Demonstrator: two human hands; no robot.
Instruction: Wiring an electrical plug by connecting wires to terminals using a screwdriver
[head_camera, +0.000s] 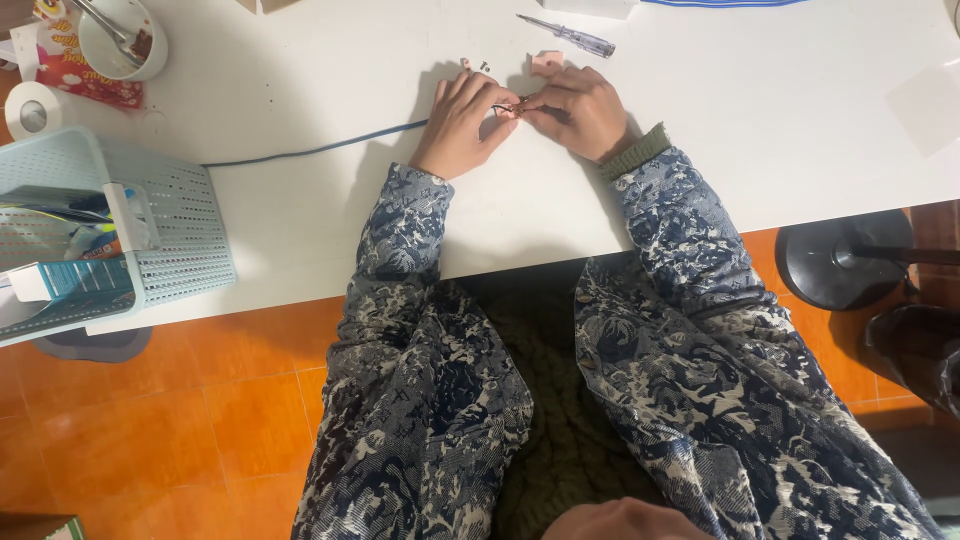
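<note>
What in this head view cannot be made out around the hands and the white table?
- Small metal piece pinched between the left hand and right hand: too small, and fingers cover most of it.
- Thin blue cable: its end is hidden under the left hand.
- Pale blue perforated plastic basket: cut off by the left edge.
- Tiny dark bits on the white table: too small to identify.

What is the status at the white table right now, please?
Left hand and right hand together, pinching the blue cable end. Small loose parts just beyond. Screwdriver lies apart; nothing blocking.
</note>
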